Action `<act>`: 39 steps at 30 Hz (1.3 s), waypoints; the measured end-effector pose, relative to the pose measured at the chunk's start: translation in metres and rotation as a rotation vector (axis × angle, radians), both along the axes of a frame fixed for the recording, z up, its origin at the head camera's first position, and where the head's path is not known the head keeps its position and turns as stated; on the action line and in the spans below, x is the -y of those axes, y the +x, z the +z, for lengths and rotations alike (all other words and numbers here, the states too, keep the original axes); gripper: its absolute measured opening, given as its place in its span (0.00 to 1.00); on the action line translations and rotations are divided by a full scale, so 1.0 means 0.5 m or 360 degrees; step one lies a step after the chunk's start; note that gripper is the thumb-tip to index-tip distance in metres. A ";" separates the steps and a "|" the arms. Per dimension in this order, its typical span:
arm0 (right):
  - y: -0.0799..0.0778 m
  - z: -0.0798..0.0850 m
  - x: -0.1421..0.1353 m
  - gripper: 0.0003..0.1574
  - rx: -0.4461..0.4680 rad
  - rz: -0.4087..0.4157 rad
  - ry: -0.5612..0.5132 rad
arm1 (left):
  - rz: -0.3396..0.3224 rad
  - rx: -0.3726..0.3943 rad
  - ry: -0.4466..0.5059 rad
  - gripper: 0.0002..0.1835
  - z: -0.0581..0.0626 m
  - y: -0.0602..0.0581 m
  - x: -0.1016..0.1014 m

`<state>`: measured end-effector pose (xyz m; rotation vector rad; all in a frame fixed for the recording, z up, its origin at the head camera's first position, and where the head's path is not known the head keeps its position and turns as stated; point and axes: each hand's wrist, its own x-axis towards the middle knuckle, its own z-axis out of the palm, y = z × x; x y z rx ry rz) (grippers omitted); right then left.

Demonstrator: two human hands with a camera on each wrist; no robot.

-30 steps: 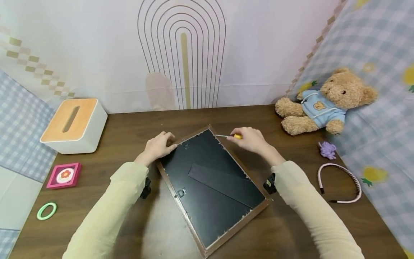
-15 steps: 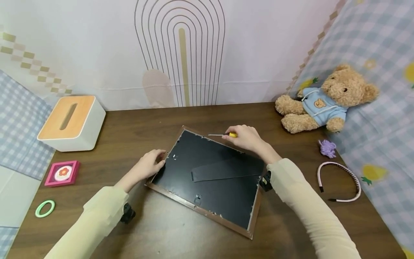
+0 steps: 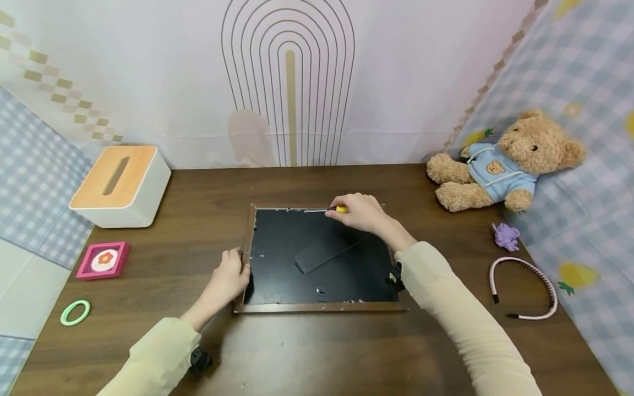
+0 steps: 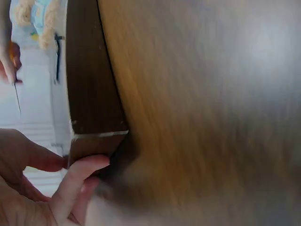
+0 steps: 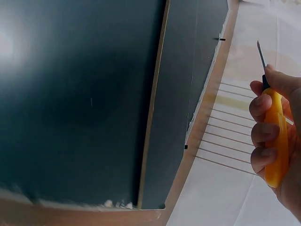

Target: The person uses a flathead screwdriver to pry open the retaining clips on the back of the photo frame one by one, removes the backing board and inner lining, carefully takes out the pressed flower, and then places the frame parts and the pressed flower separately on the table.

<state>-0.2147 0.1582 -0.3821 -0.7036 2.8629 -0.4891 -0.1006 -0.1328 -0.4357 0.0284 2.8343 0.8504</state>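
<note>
A picture frame (image 3: 317,307) lies face down on the table, its black backing board (image 3: 277,236) and folded stand leg (image 3: 322,256) showing. My left hand (image 3: 229,276) grips its left side; in the left wrist view the thumb and fingers (image 4: 84,169) close round a corner of the brown edge. At the far edge, my right hand (image 3: 364,213) holds a screwdriver (image 5: 276,141) with a yellow handle, fingers wrapped round the handle. Its thin shaft points left along the top edge in the head view. Small metal tabs (image 5: 222,39) stick out from the edge in the right wrist view.
A white tissue box (image 3: 121,190) with a wooden lid, a pink square case (image 3: 124,258) and a green ring (image 3: 75,312) are on the left. At the right are a teddy bear (image 3: 505,165), a purple yarn-like bundle (image 3: 506,236) and a headband (image 3: 550,286). A printed cloth wall (image 3: 396,82) stands behind.
The picture frame has turned counterclockwise from a diagonal to nearly square with the table. My left hand has moved nearer along with its side; the right hand with the screwdriver has shifted left.
</note>
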 end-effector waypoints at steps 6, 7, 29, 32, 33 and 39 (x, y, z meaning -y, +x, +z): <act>-0.002 -0.018 0.016 0.21 0.0024 0.0001 -0.0027 | 0.0047 0.0226 0.0040 0.35 0.004 0.020 -0.008; -0.002 -0.022 0.019 0.21 0.0033 0.0008 -0.0027 | 0.0038 0.0259 0.0050 0.36 0.006 0.014 -0.003; -0.026 -0.060 0.200 0.19 -0.0013 0.0439 0.0277 | -0.0102 0.0412 0.0706 0.36 -0.019 -0.143 0.048; -0.034 -0.058 0.210 0.19 0.0009 0.0468 0.0299 | -0.0092 0.0412 0.0719 0.36 -0.021 -0.141 0.045; -0.037 -0.057 0.213 0.19 0.0015 0.0477 0.0308 | -0.0086 0.0408 0.0725 0.36 -0.021 -0.140 0.043; -0.052 -0.058 0.220 0.19 0.0029 0.0519 0.0320 | -0.0070 0.0370 0.0750 0.36 -0.019 -0.135 0.038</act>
